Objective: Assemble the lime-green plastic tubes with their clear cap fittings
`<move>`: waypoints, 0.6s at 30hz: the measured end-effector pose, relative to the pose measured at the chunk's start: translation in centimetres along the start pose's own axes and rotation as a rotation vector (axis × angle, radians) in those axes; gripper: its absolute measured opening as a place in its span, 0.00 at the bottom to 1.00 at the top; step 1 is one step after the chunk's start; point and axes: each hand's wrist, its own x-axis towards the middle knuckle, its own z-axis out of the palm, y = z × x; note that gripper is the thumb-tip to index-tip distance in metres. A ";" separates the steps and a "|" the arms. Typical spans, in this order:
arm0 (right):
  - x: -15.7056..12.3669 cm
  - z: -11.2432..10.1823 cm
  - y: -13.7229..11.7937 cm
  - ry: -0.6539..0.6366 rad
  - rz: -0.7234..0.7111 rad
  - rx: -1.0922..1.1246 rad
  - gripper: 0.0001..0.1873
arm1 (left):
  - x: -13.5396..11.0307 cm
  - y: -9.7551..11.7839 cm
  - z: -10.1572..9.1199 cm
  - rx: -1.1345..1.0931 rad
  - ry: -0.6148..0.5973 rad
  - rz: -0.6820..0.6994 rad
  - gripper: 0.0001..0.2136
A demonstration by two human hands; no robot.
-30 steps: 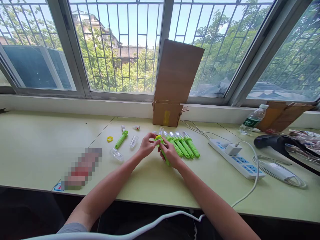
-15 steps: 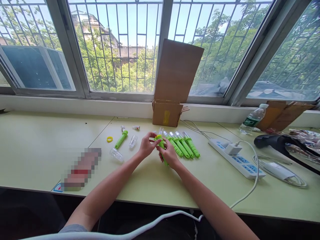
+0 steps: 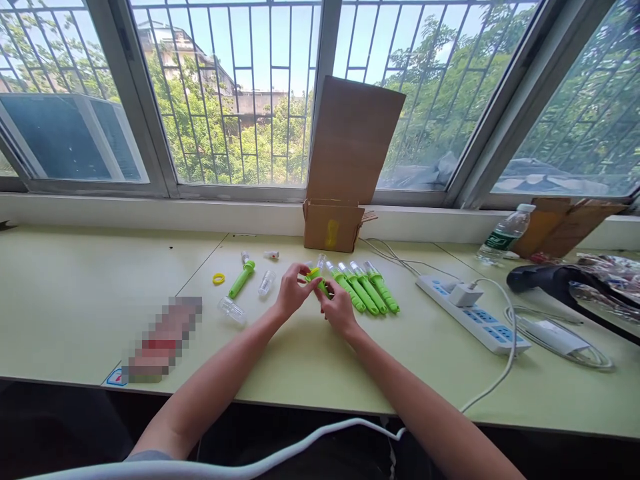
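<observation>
The left hand [image 3: 294,291] grasps the yellow-topped end of a green stick [image 3: 323,288] between both hands, the right hand [image 3: 341,309] gripping lower down — uneven fingertip pressure might tip it loose, toward the green sticks [image 3: 369,298] beside the right.

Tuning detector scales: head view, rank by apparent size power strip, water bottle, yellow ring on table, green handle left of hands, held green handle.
1. Power strip
2. Water bottle
3. Left green handle
4. Yellow ring

Held green handle: partly hidden, so unsure against the left one.
</observation>
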 end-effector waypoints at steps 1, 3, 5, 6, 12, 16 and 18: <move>0.0 0.0 0.0 -0.010 0.010 0.025 0.24 | 0.0 0.0 0.0 -0.009 0.002 0.001 0.15; -0.1 0.0 -0.1 -0.036 0.031 0.075 0.24 | 0.0 0.1 0.0 -0.016 0.004 -0.001 0.15; -0.1 0.0 -0.1 -0.056 0.049 0.113 0.24 | 0.0 0.0 -0.1 -0.019 0.003 -0.004 0.16; -0.1 0.1 -0.1 -0.060 0.055 0.126 0.24 | 0.0 0.0 -0.1 -0.023 0.002 -0.006 0.16; 0.0 0.1 -0.1 -0.090 0.090 0.229 0.25 | 0.1 0.0 -0.2 -0.047 0.014 -0.012 0.18; 0.0 0.2 -0.1 -0.124 0.122 0.314 0.23 | 0.1 0.1 -0.3 -0.034 0.010 -0.015 0.18; 0.0 0.2 -0.2 -0.135 0.146 0.355 0.22 | 0.1 0.2 -0.3 -0.024 0.001 -0.017 0.18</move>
